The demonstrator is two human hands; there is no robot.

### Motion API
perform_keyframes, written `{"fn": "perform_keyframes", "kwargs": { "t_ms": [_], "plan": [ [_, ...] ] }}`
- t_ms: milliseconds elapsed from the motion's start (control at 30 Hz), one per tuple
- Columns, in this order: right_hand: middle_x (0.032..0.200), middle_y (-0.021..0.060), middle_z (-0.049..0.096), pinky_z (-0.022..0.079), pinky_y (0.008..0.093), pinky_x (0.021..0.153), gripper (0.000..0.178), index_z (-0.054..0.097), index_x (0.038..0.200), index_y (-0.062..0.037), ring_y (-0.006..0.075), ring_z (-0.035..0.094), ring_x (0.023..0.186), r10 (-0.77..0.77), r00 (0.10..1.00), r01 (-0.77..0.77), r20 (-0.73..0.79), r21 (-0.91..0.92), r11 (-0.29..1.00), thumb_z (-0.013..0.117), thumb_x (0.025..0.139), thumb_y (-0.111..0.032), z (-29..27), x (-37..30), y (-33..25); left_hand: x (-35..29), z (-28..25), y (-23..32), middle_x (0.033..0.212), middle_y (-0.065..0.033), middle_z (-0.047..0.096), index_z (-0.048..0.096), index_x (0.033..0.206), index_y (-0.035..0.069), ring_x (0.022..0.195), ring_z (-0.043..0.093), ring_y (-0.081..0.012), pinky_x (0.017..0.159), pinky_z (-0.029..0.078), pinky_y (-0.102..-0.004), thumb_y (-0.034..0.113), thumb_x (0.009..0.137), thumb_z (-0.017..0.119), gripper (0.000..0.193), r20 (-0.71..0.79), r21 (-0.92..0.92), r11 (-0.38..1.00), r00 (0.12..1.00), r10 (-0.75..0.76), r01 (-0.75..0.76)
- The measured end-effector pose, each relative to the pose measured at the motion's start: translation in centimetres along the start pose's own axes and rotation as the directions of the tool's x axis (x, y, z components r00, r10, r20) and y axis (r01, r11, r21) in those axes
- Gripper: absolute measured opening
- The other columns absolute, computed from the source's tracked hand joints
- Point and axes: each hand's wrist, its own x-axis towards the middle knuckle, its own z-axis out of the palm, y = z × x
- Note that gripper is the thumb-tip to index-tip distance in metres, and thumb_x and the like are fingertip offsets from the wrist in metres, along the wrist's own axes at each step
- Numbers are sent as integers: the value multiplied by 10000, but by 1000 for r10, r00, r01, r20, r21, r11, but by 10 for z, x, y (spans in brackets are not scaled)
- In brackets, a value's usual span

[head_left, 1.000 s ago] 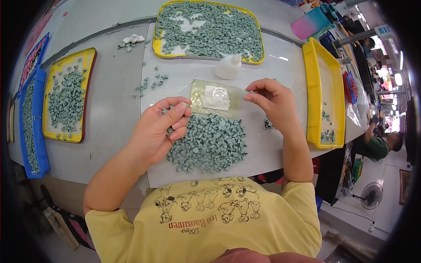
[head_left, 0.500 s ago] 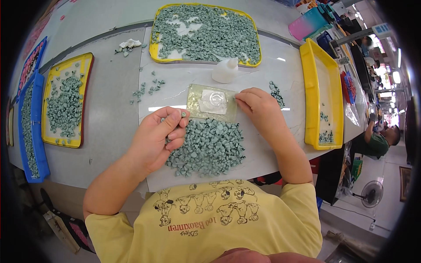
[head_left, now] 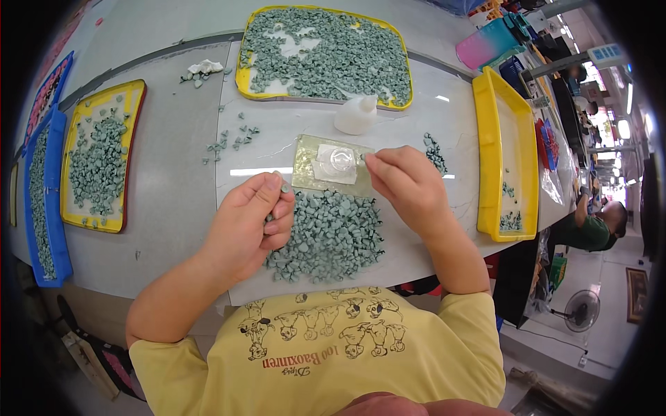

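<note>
Since the earlier frame the left hand (head_left: 251,220) has lifted off the heap of green pieces (head_left: 331,234), its grip now pinched on one small green piece (head_left: 284,187). Right hand (head_left: 404,182) — fingertips closed on the right edge of the clear plastic sheet (head_left: 334,165), which lies flat on the counter (head_left: 173,187) at 12 o'clock of the heap. White squeeze bottle (head_left: 356,114) beyond the sheet at 12 o'clock — filled yellow tray (head_left: 323,54) further out.

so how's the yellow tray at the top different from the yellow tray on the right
The top tray lies crosswise and is nearly covered with small grey-green pieces; the right tray runs lengthwise and is mostly bare, with only small clusters. The top tray's corners look rounder, the right tray's squarer. Both are yellow with raised rims.
</note>
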Motion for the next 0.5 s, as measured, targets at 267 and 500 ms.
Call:
{"fn": "perform_keyframes", "kwargs": {
  "t_ms": [267, 500],
  "plan": [
    [868, 101, 603, 472, 323, 611, 284, 631, 925, 21, 231, 580, 721, -143, 988, 147, 54, -65, 987, 624, 643, -16, 12, 9, -12, 0, -12, 2, 892, -54, 525, 500, 1012, 5, 590, 381, -59, 478, 311, -190, 109, 916, 510, 142, 59, 10, 999, 997, 42, -43],
    [884, 103, 602, 481, 308, 608, 279, 631, 918, 28, 231, 586, 739, -176, 982, 183, 71, -103, 978, 618, 643, -22, 21, 14, -16, -4, -15, 6, 861, -25, 515, 514, 982, 19, 574, 362, -49, 465, 300, -178, 132, 914, 520, 132, -6, 51, 999, 1000, 11, -11]
  ]
}}
